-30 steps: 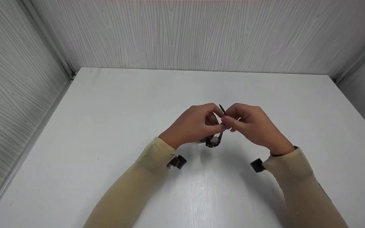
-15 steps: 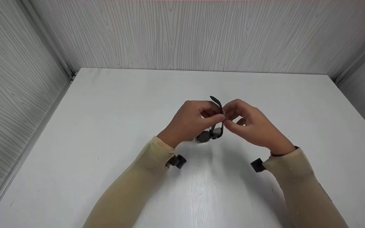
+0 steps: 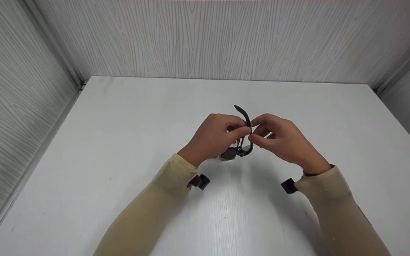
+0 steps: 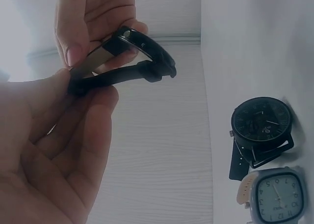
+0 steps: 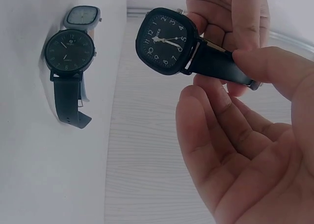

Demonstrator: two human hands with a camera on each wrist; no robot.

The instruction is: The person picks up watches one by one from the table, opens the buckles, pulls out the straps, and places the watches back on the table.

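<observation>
Both hands hold a black wristwatch above the table. Its square-cornered dial (image 5: pixel 167 41) with white numerals shows in the right wrist view. In the head view its dark strap (image 3: pixel 242 112) curves up beyond the fingers. My left hand (image 3: pixel 214 137) pinches the strap between thumb and fingers. The right hand (image 3: pixel 279 137) also pinches it, its thumb lying on the strap in the right wrist view and its other fingers bent below. In the left wrist view the strap doubles back into a loop (image 4: pixel 152 54), partly covered by the fingers.
Two more watches lie below the hands: a round black one (image 4: pixel 262 121) and a pale grey one with a squarish face (image 4: pixel 279 197), side by side. The white table (image 3: pixel 148 106) meets wood-grain panels (image 3: pixel 205 39) at the back and sides.
The watch has turned in the hands, so more strap rises above the fingers, curving left. Both hands shifted slightly; the round watch below them shows more than a second ago.
</observation>
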